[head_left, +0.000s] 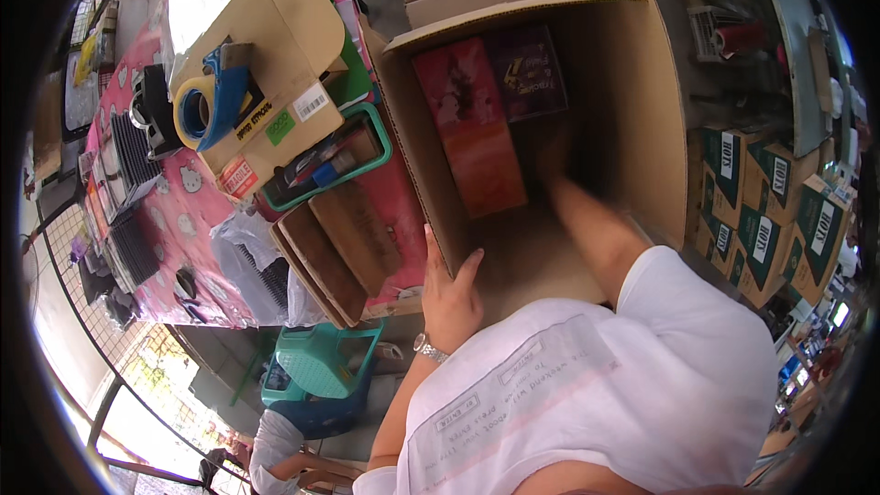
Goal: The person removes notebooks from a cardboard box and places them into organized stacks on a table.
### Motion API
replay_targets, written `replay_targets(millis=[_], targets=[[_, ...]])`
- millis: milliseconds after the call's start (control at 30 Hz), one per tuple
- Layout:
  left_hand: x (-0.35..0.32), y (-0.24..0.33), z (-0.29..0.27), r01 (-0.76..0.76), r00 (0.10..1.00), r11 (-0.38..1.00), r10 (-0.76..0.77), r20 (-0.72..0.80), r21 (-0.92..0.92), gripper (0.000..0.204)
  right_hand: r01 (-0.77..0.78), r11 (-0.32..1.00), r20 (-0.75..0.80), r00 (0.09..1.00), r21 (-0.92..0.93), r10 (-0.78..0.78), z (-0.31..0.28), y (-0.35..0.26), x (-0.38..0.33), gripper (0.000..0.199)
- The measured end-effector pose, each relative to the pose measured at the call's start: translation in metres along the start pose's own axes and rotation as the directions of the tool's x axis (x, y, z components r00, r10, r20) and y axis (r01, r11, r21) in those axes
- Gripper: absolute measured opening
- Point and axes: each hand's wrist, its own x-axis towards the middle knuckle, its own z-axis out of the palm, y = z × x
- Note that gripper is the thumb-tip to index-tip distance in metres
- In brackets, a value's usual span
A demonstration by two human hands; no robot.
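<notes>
Brown cardboard box (646, 119) around right hand (554, 158)

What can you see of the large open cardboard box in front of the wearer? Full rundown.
The large cardboard box is brown, apparently corrugated, with tall walls and its open mouth facing the camera. It looks slightly turned, its interior partly in shadow. The left hand grips the left wall's rim near its lower end; the right hand, blurred, is inside, its contact unclear. A red box, an orange box and a dark purple box sit inside toward the far left.
</notes>
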Motion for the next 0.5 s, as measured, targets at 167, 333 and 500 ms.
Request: replay_targets(millis=[167, 333, 500], targets=[[0.011, 0.012, -0.005, -0.005, 0.997, 1.0, 0.007, 0.074, -0.027, 0.053, -0.717, 0.697, 0.724, 0.468, -0.025, 0.507, 0.01, 0.05, -0.061, 0.046], [0.008, 0.009, -0.001, 0.014, 0.999, 0.999, -0.011, 0.05, -0.05, 0.054, -0.765, 0.644, 0.802, 0.374, -0.017, 0.466, 0.019, 0.05, -0.067, 0.042], [0.011, 0.015, 0.001, -0.015, 0.998, 1.0, 0.015, 0.057, -0.002, 0.054, -0.294, 0.836, 0.724, 0.418, -0.463, 0.548, 0.021, 0.015, -0.071, 0.033]])
